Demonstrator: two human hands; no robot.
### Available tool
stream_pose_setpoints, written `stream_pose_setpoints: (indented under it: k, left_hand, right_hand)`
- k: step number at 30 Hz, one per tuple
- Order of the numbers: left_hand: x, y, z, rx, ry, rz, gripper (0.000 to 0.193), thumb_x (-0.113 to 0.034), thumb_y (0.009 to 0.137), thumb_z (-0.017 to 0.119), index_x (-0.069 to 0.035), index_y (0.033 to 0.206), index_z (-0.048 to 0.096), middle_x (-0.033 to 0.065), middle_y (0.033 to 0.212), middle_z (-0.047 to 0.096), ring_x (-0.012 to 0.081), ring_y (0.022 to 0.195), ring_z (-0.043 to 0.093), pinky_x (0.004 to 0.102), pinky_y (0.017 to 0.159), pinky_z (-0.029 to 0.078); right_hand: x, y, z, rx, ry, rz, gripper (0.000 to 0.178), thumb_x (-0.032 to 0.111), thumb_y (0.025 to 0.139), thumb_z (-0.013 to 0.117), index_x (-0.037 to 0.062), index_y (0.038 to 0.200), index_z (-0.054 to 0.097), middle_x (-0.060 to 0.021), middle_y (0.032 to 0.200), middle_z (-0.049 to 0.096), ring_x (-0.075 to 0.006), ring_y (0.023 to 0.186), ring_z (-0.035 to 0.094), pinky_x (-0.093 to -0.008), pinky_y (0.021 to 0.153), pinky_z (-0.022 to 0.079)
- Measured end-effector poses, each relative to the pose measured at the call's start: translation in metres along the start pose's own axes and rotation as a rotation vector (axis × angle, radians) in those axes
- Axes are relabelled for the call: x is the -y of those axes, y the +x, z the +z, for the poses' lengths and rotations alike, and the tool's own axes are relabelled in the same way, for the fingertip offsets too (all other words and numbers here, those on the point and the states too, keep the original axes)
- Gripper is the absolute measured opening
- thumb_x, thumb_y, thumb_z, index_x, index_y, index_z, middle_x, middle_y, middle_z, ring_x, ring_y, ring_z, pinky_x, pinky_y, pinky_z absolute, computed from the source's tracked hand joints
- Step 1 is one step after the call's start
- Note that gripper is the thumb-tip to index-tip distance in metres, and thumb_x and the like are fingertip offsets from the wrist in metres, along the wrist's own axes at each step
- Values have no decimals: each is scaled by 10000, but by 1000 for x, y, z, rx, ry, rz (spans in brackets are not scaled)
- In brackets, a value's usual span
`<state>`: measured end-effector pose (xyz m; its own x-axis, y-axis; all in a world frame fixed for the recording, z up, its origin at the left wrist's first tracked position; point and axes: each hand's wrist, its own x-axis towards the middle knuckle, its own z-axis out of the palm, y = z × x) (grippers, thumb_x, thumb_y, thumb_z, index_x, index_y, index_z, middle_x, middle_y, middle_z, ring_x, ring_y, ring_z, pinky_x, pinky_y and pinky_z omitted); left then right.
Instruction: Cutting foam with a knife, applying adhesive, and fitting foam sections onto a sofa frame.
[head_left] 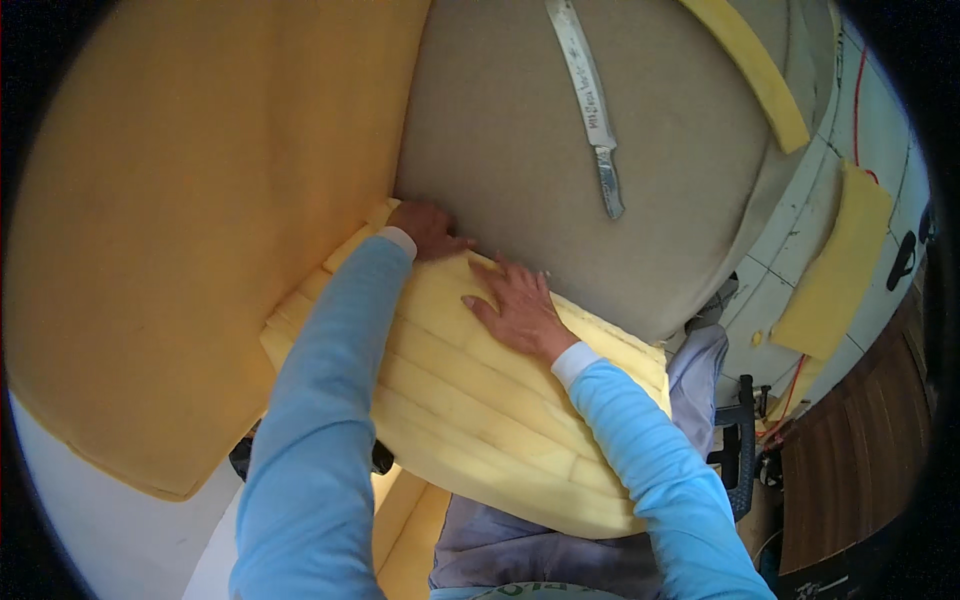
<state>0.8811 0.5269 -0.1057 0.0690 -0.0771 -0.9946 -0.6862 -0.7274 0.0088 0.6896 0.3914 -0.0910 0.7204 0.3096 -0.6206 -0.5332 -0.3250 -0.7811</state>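
A slab of yellow foam [500, 400] with long parallel seams lies in front of me, its far edge meeting a grey-brown padded surface [500, 120]. My right hand [520, 308] rests flat on the foam near that edge, fingers spread. At the foam's far left corner, my left hand [425, 230] bends down over the edge; its fingers are partly hidden and blurred, so I cannot make out whether they grip anything. A long knife [583, 80] with a grey handle lies on the padded surface, beyond my right hand.
A tall orange-yellow foam panel [200, 220] stands along the left. One curved foam strip [760, 70] lies at the far right of the padding; another foam piece [830, 270] is on the tiled floor [790, 235]. A black plastic chair part [738, 445] and brown wood boards [850, 470] are at right.
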Motion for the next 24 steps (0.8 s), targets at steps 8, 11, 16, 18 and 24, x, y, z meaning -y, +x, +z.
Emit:
stream_pose_setpoints:
  k: [8, 11, 16, 18, 24]
  left_hand:
    - [-19, -146, -27, -673, -336, -74, 548, -443, 935, 625, -61, 1324, 578, 187, 1317, 609, 353, 1228, 568, 511, 1073, 405]
    - [-26, -229, -5, -850, -504, 81, 501, -310, 874, 696, -70, 1302, 595, 173, 1316, 615, 356, 1258, 555, 523, 1107, 378]
    - [29, -307, 75, -919, -482, -10, 446, -252, 837, 689, -99, 1252, 633, 145, 1365, 593, 395, 1342, 469, 556, 1142, 313]
    - [38, -288, 101, -925, -508, -41, 429, -304, 862, 658, -106, 1242, 640, 141, 1376, 583, 400, 1360, 442, 565, 1155, 278]
    - [49, -240, 150, -1270, -409, 77, 599, -612, 932, 358, -163, 1094, 721, 92, 1282, 644, 333, 1278, 501, 556, 1132, 245]
  right_hand:
    - [19, 43, 15, -26, 87, 54, 696, 594, 958, 478, 208, 1528, 370, -175, 1586, 295, -423, 1462, 263, -608, 1198, 135]
    - [10, 66, 21, 224, -11, 46, 649, 560, 981, 469, 204, 1517, 391, -179, 1589, 297, -412, 1477, 239, -568, 1206, 164]
    - [50, 94, 27, 64, 91, -107, 585, 490, 987, 503, 160, 1468, 457, -189, 1549, 360, -426, 1430, 314, -536, 1185, 247]
    - [57, 115, 35, -73, 181, -153, 553, 450, 990, 521, 136, 1444, 482, -193, 1529, 386, -425, 1407, 351, -519, 1173, 281]
    - [66, 162, 70, -65, 356, -254, 419, 315, 988, 573, 71, 1328, 579, -200, 1396, 528, -367, 1305, 489, -428, 1106, 395]
